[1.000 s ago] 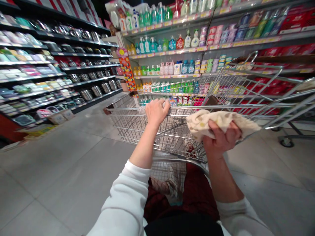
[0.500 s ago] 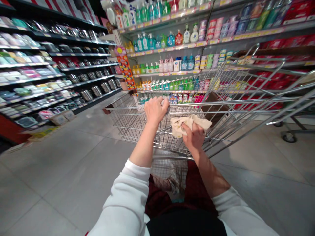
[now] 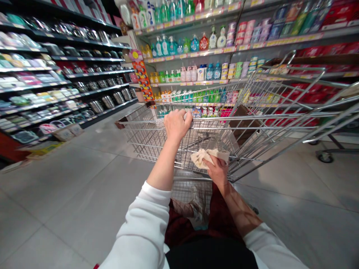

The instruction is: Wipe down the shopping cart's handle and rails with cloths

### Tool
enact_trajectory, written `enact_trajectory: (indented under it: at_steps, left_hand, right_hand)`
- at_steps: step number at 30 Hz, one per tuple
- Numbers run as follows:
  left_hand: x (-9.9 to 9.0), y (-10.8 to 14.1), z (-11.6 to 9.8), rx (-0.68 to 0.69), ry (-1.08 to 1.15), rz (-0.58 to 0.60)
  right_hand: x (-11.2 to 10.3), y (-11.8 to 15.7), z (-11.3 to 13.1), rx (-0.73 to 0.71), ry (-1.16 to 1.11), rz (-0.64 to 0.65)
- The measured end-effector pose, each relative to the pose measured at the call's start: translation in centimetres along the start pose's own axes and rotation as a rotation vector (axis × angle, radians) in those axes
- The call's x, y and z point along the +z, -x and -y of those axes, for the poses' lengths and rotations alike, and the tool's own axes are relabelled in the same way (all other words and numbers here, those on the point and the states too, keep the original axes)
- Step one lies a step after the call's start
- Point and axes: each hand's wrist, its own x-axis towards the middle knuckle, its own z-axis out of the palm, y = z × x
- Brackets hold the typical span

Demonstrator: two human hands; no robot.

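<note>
My left hand (image 3: 176, 125) is closed over the near top rail of a metal shopping cart (image 3: 214, 119). A whitish, textured piece (image 3: 160, 122) shows beside its knuckles; what is under the palm is hidden. Lower and to the right, my right hand (image 3: 218, 172) grips a crumpled cream cloth (image 3: 201, 158), which lies against the wire side of the cart. Fingers press into the cloth and partly disappear in its folds. The cart stands sideways before me, with a brown panel (image 3: 241, 125) toward its right end.
Shelves of pump bottles (image 3: 193, 45) and jars stand behind the cart. Metal pots (image 3: 108, 101) and other housewares fill the shelving on the left. Grey floor tiles (image 3: 70, 186) spread below. Another wheel (image 3: 324, 156) is visible at right.
My right hand has moved down and slightly left along the cart's side with the cloth. My left hand stays on the rail. The view has shifted a little.
</note>
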Motion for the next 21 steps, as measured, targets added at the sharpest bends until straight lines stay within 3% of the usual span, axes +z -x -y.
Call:
enact_trajectory:
  at_steps: [5,8,11,17,21]
  left_hand:
    - [0.3,-0.1,0.0,-0.003,0.023,-0.009]
    - [0.5,-0.1,0.1,0.003,0.035,-0.007]
    - [0.6,-0.1,0.1,0.013,0.032,-0.017]
    - [0.6,0.0,0.2,0.014,0.022,-0.046]
    - [0.8,0.0,0.2,0.035,0.015,-0.066]
  right_hand:
    - [3.4,4.6,0.1,-0.129,-0.041,0.100]
    - [5.6,6.7,0.6,-0.097,-0.075,0.112]
    - [6.2,7.2,1.1,-0.058,-0.090,0.120]
    - [2.9,4.6,1.0,-0.107,-0.123,0.238]
    - [-0.9,1.1,-0.4,-0.072,-0.126,-0.056]
